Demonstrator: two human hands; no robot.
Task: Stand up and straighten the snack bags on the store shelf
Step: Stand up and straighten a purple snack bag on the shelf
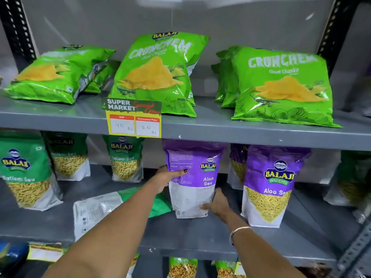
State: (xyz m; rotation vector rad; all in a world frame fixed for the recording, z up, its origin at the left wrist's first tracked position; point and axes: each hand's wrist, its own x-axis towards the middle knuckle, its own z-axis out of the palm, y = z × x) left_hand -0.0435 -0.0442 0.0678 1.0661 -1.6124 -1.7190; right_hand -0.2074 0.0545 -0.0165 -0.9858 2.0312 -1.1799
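Snack bags fill a grey metal store shelf (pixel 200 235), where a person holds one purple Aloo Sev bag (pixel 191 181) upright between both hands on the middle level. The left hand (pixel 167 177) wraps the bag's upper left edge, thumb laid across its printed side. The right hand (pixel 217 204) clasps the lower right corner, fingers closed around it, a thin bracelet (pixel 239 230) on the wrist. The bag's base rests on the shelf, set back from the front lip, with bare grey surface in front of both hands.

Just beneath the left forearm lies a green bag (pixel 112 205), flat on the shelf with its back panel up, its green end close beside the held bag. Just right of the right hand stands a second Aloo Sev bag (pixel 269 187), upright, with a narrow gap between the two. More purple bags stand behind that gap. To the far left of the left hand, green Ratlami Sev bags (pixel 26 171) stand upright.

Above the hands, the upper shelf's edge hangs close over the held bag's top. It carries a yellow price tag (pixel 134 119) and leaning green Crunchem bags (pixel 156 75).
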